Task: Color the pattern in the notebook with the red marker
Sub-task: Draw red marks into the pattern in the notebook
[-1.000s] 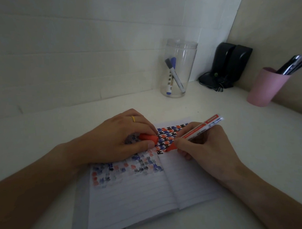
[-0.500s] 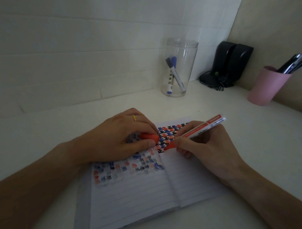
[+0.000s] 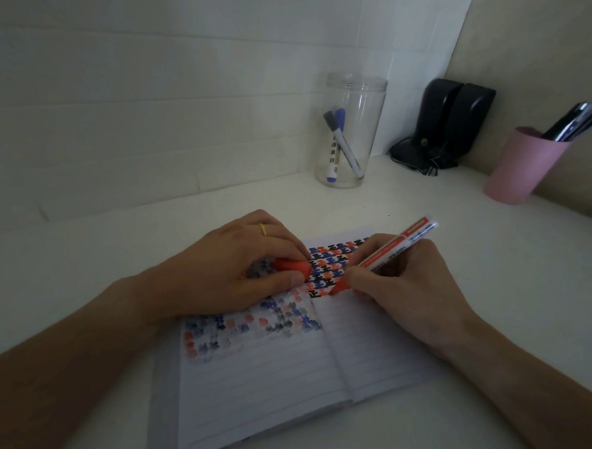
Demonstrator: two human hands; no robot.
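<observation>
An open lined notebook (image 3: 259, 376) lies on the white desk. Near the top of its right page is a pattern (image 3: 329, 263) of small red, blue and black shapes; fainter marks show through on the left page. My right hand (image 3: 401, 288) grips the red marker (image 3: 386, 251), whose tip touches the lower edge of the pattern by the centre fold. My left hand (image 3: 236, 270) rests on the top of the left page and pinches the marker's red cap (image 3: 292, 266) between thumb and fingers. A gold ring sits on one finger.
A clear plastic jar (image 3: 350, 131) holding two markers stands at the back by the wall. Black speakers (image 3: 452, 121) with cables sit in the corner. On the right, a pink cup (image 3: 520, 166) holds several pens. The desk (image 3: 491, 284) is white.
The marker's tip has shifted slightly along the bottom row of the pattern. The left hand and the notebook stay where they were.
</observation>
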